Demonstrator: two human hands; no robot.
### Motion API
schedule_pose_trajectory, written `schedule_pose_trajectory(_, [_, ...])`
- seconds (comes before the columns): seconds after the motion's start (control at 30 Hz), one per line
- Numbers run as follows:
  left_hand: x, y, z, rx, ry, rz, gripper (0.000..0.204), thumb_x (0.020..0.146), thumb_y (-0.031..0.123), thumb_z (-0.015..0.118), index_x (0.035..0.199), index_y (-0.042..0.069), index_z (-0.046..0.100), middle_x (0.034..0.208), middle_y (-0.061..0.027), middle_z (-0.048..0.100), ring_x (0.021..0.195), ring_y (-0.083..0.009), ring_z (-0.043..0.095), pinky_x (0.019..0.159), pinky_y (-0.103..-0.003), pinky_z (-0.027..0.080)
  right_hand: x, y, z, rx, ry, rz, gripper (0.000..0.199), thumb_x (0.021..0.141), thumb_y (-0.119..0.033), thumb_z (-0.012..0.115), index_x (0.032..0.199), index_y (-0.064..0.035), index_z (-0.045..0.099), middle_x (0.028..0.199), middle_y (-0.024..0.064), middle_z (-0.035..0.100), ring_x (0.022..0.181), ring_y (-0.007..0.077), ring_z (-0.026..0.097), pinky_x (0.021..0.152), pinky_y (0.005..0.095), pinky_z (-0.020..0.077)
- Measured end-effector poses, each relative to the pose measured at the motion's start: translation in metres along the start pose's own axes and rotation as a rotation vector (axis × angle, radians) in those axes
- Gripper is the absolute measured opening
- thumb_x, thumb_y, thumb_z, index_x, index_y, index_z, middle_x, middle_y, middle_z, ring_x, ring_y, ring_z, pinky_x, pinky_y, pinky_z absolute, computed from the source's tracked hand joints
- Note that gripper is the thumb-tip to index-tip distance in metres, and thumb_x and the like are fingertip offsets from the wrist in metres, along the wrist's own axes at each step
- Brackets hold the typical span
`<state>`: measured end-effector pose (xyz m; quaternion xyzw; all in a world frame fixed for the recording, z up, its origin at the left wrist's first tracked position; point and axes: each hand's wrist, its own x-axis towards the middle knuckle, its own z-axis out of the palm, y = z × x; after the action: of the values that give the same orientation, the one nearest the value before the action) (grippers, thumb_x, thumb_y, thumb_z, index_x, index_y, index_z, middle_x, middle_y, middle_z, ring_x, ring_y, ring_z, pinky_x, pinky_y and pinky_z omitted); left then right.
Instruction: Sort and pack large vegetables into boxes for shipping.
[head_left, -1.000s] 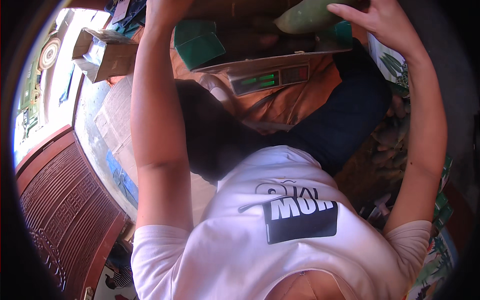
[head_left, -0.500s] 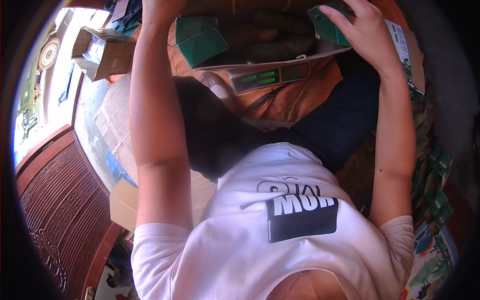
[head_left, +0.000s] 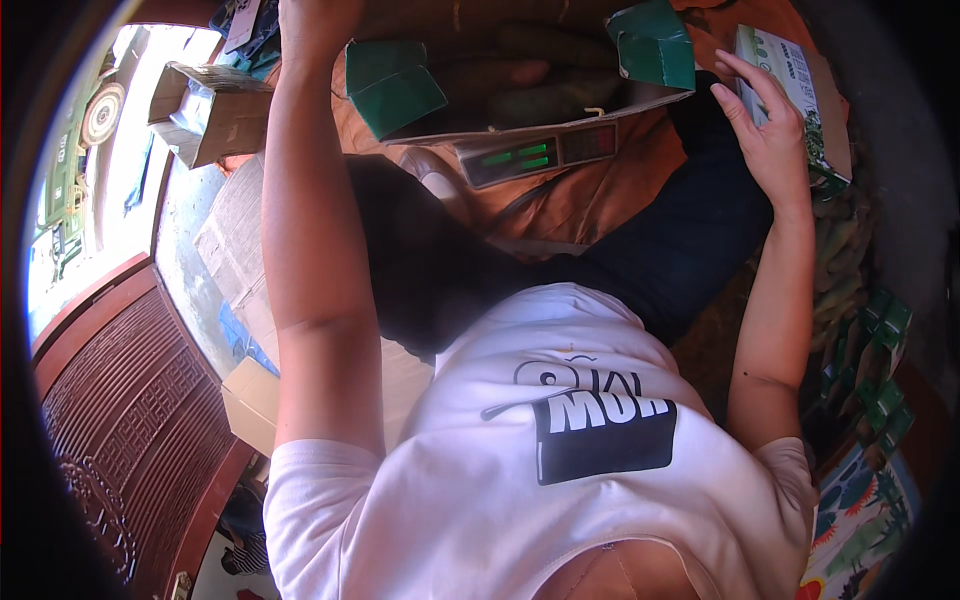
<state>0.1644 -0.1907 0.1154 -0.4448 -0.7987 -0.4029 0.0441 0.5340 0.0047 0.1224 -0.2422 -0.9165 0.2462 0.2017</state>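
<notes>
In front of my lap an open carton [head_left: 480,132] has green flaps, one at its left corner [head_left: 398,90] and one at its right corner [head_left: 655,45]. Long brownish things [head_left: 560,95] lie in its shadowed inside; their kind is unclear. Under its near rim a scale [head_left: 520,160] shows lit green digits. My right hand [head_left: 772,135] is off the carton, to the right of the right flap, fingers apart and nothing in them. My left hand [head_left: 322,25] reaches the top edge left of the carton; its fingers lie outside the picture.
A small open brown box [head_left: 230,120] stands at left, with flattened cardboard [head_left: 232,240] nearer me. A printed white and green carton [head_left: 785,75] is beyond my right hand. Green card pieces [head_left: 880,400] lie at right. A carved reddish wooden panel [head_left: 130,400] stands at lower left.
My right hand has let go of the carton's right green flap and moved right and down. That flap now stands in full view. The left arm has barely moved.
</notes>
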Motion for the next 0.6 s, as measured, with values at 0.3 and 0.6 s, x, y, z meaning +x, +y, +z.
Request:
schedule_pose_trajectory(0.3, [0.007, -0.001, -0.004, 0.023, 0.015, -0.011, 0.029, 0.09, 0.026, 0.076, 0.101, -0.001, 0.076, 0.092, -0.0151, 0.076, 0.086, -0.0229, 0.073, 0.079, -0.034, 0.054, 0.024, -0.02, 0.016, -0.064, -0.068, -0.149, 0.035, 0.09, -0.018, 0.074, 0.123, -0.0064, 0.066, 0.116, 0.0142, 0.069, 0.109, 0.033, 0.064, 0.097, 0.0396, 0.0491])
schedule_pose_trajectory(0.6, [0.004, -0.004, -0.015, 0.371, -0.372, -0.027, 0.036, 0.083, 0.036, 0.077, 0.102, 0.005, 0.075, 0.094, -0.0185, 0.073, 0.089, -0.0381, 0.071, 0.079, -0.046, 0.056, 0.016, -0.032, 0.06, -0.244, -0.425, -0.263, 0.035, 0.079, -0.012, 0.076, 0.113, -0.0079, 0.069, 0.101, 0.0095, 0.069, 0.103, 0.0297, 0.064, 0.09, 0.0419, 0.0514])
